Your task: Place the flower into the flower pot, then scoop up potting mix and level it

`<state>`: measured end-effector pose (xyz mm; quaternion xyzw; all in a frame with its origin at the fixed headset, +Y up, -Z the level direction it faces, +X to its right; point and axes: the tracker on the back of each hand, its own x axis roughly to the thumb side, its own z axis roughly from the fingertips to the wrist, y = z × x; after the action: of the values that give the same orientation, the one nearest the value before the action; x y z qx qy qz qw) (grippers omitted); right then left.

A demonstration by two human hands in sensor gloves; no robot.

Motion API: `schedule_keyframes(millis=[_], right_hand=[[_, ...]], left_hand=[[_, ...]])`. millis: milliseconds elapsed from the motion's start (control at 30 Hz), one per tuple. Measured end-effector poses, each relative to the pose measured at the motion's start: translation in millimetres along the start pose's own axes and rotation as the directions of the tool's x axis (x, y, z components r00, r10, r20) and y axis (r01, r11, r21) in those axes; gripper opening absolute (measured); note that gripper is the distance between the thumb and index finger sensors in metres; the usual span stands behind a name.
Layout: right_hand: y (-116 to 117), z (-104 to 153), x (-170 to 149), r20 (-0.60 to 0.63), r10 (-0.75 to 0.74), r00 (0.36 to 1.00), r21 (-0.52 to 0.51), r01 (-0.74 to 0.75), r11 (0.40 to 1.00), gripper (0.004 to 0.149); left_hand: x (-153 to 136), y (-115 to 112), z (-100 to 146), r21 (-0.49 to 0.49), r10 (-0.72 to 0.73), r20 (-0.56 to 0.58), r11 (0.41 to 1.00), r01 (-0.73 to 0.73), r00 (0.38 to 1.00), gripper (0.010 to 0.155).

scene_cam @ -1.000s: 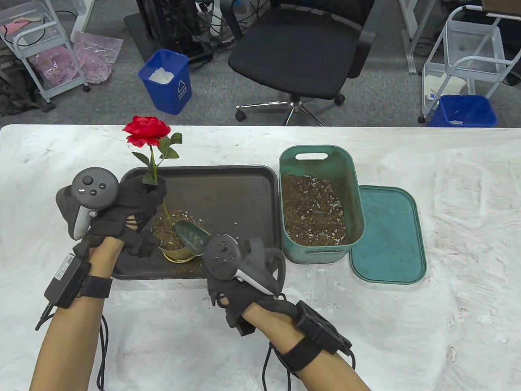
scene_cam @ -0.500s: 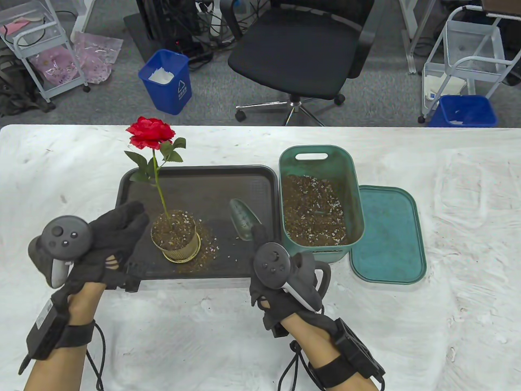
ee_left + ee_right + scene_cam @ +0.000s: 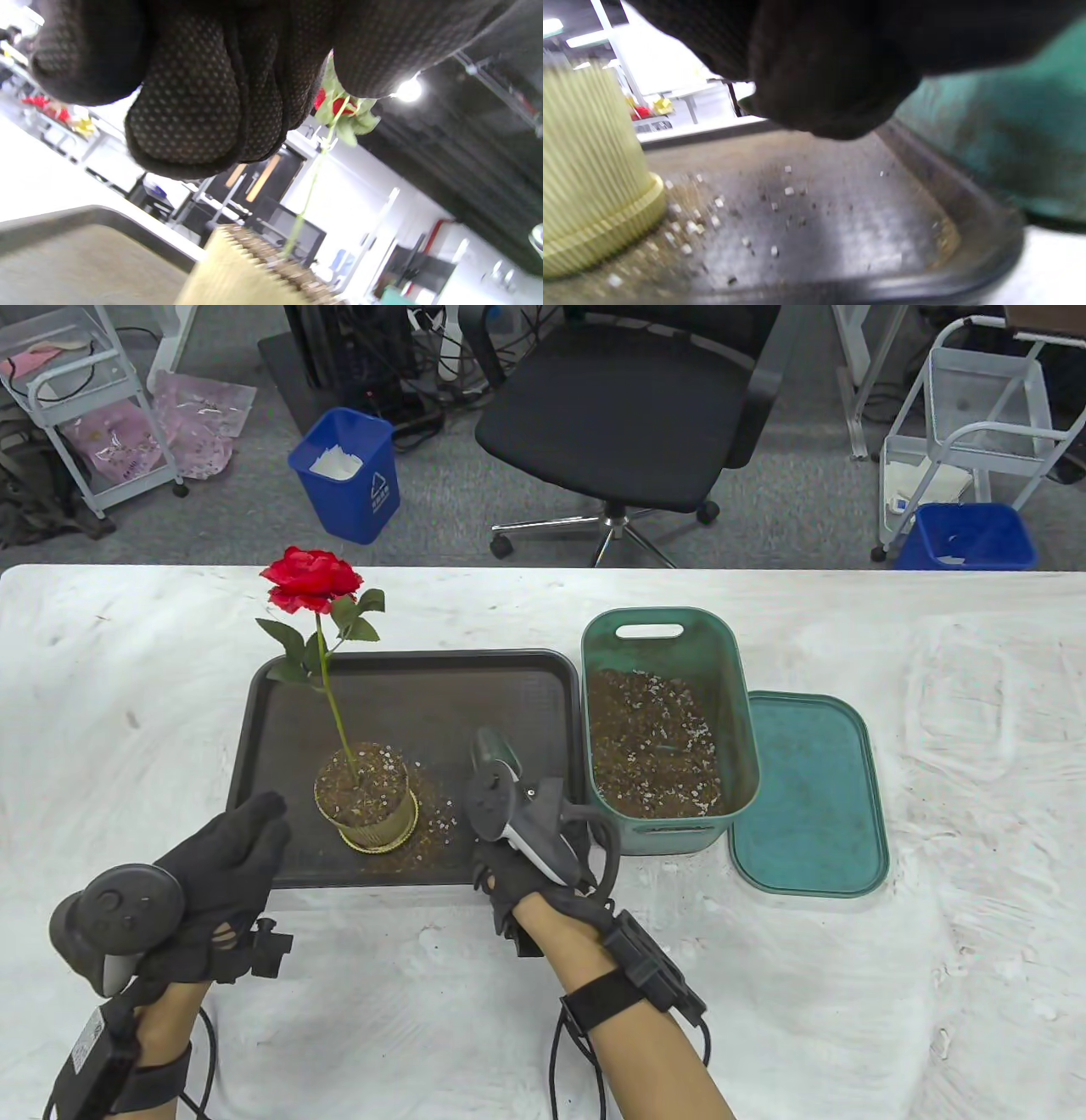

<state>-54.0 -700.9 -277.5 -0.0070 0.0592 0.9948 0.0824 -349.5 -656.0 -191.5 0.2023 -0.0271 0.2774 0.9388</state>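
A white table fills the lower two thirds of the table view, its covering streaked and soiled. At centre left lies a dark rectangular tray; touching its right edge stands a green bin holding potting mix, and the bin's green lid lies flat against the bin's right side. On the front left part of the tray stands a ribbed yellow-gold flower pot, filled with mix to about its rim, with loose mix scattered on the tray at its right. A red artificial rose stands in the pot, its green stem tilted toward the upper left of the frame, so that the bloom appears above the tray's far left corner. The left hand is at the tray's front left corner, fingers straight and pressed together, pointing toward the pot but apart from it and holding nothing. The right hand is at the front right part of the tray, between pot and bin; a green trowel shows just beyond it, blade toward the top of the frame. The tracker hides the fingers, and the right wrist view is blurred, so whether they grip the trowel cannot be told.
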Motion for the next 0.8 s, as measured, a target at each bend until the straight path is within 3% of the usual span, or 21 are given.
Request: schedule_keyframes(millis=[133, 300, 433, 800], right_hand=[[26.5, -19.1, 12.9, -0.052, 0.169, 0.984, -0.038, -0.171, 0.984, 0.058], [31.6, -29.3, 15.6, -0.081, 0.288, 0.954, -0.062, -0.293, 0.954, 0.057], [33.4, -34.0, 20.9, -0.048, 0.331, 0.942, -0.058, -0.334, 0.941, 0.057], [42.6, -45.0, 30.5, -0.003, 0.382, 0.924, 0.007, -0.382, 0.924, 0.063]], left_hand=[[0.0, -7.5, 6.0, -0.012, -0.134, 0.037, 0.991, 0.134, 0.99, 0.052], [9.6, -20.3, 8.9, -0.044, -0.19, 0.09, 0.98, 0.195, 0.978, 0.052], [13.3, -29.8, 10.5, -0.065, -0.273, 0.133, 0.957, 0.283, 0.953, 0.052], [19.8, -33.4, 12.6, -0.075, -0.309, 0.182, 0.942, 0.327, 0.933, 0.052]])
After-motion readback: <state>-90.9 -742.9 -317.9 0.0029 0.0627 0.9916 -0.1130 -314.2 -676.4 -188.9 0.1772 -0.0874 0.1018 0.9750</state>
